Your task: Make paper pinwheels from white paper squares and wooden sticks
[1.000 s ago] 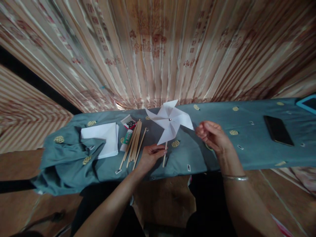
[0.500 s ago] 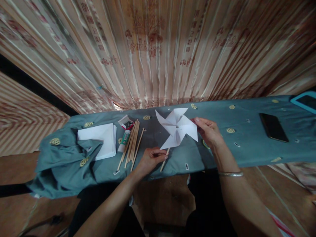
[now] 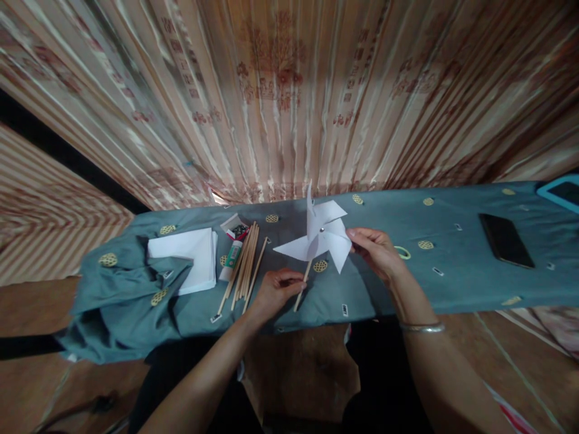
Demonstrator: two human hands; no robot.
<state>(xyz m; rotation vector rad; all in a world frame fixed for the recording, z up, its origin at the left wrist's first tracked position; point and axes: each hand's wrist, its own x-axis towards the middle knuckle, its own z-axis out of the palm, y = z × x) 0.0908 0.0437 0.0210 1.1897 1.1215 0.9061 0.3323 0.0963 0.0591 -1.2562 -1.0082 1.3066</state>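
A white paper pinwheel [image 3: 321,238] with a shiny pin at its centre is held up over the cloth, tilted on a thin wooden stick [image 3: 300,298]. My left hand [image 3: 277,293] pinches that stick below the paper blades. At the right side of the pinwheel, the thumb and fingers of my right hand [image 3: 371,246] are closed on the edge of one blade. Left of my left hand lies a bundle of wooden sticks [image 3: 245,265]. Beside them are a green and white glue stick [image 3: 233,254] and a small open box of dark pins [image 3: 237,229].
A stack of white paper [image 3: 203,259] lies at the left, partly under a fold of the green tablecloth [image 3: 117,301]. To the right are a yellow-green ring [image 3: 402,253], a black phone [image 3: 505,240] and a blue-edged device [image 3: 561,191]. A patterned curtain [image 3: 289,120] hangs behind the table.
The pinwheel's blades have turned and sit at a different angle, one pointing up and one to the left. My right hand has shifted slightly down and left; the ring shows more now.
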